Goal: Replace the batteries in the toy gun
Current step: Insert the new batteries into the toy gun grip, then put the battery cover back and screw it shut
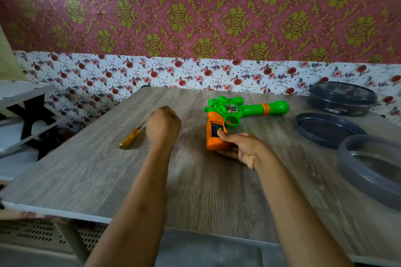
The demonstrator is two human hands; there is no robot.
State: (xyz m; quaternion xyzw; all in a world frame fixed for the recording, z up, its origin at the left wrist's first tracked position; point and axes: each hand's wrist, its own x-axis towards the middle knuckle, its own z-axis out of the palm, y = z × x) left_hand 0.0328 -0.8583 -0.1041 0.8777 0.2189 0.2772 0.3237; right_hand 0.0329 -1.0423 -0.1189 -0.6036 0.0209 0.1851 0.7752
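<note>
A green toy gun (249, 109) with an orange grip (213, 140) lies on its side on the wooden table (195, 191), barrel to the right. The grip's battery compartment is uncovered and dark batteries (215, 130) show inside. My right hand (243, 147) holds the grip from the right, its thumb tip pressing on the batteries. My left hand (163, 124) hovers to the left of the gun as a closed fist; what is inside it is hidden. A yellow-handled screwdriver (130, 138) lies on the table left of that fist.
Along the right side of the table sit a lidded dark round container (342, 97), a dark lid (325, 129) and a clear round bowl with a grey rim (368, 171). A white shelf unit (23, 115) stands off the table's left. The patterned wall runs behind.
</note>
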